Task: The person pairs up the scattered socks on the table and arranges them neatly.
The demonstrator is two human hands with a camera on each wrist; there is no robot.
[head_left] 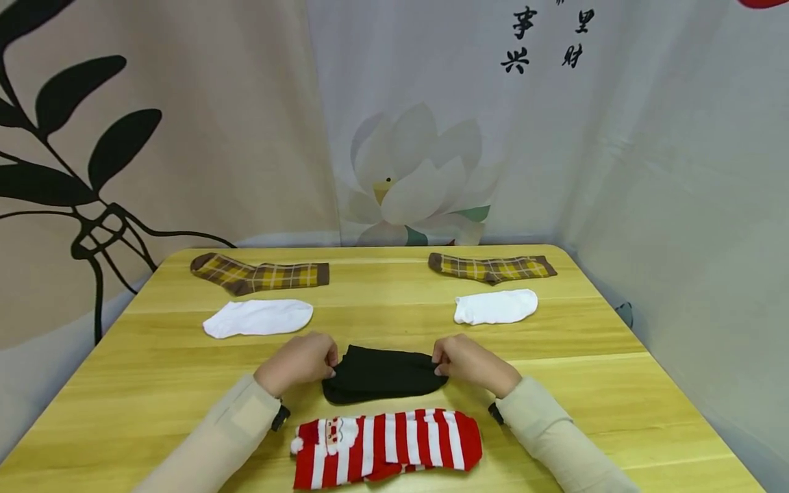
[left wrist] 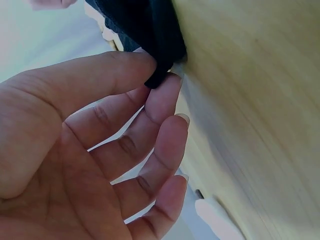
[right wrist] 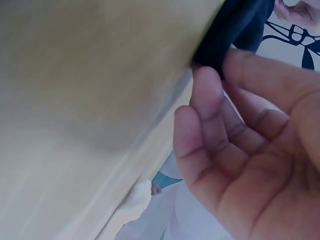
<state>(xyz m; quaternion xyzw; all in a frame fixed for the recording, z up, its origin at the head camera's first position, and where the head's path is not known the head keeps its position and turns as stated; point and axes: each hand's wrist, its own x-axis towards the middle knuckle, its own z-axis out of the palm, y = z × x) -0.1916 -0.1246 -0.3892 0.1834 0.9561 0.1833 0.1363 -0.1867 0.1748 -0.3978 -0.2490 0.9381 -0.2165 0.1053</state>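
A black sock [head_left: 385,375] lies lengthwise across the middle of the table, possibly more than one layer thick. My left hand [head_left: 303,361] pinches its left end between thumb and fingers, and the left wrist view shows the black cloth [left wrist: 155,35] caught at the fingertips. At the other end my right hand [head_left: 471,364] pinches the sock's right edge; the right wrist view has the dark fabric [right wrist: 232,35] between thumb and fingers. Just in front of both hands lies a red-and-white striped sock [head_left: 394,444] with a Santa face at its left end.
Behind my left hand lie a white sock [head_left: 259,318] and a brown-yellow plaid sock [head_left: 265,274]. Another white sock [head_left: 496,307] and plaid sock [head_left: 493,268] lie behind my right hand. The wooden table [head_left: 616,411] meets a printed curtain [head_left: 246,137] at its back edge.
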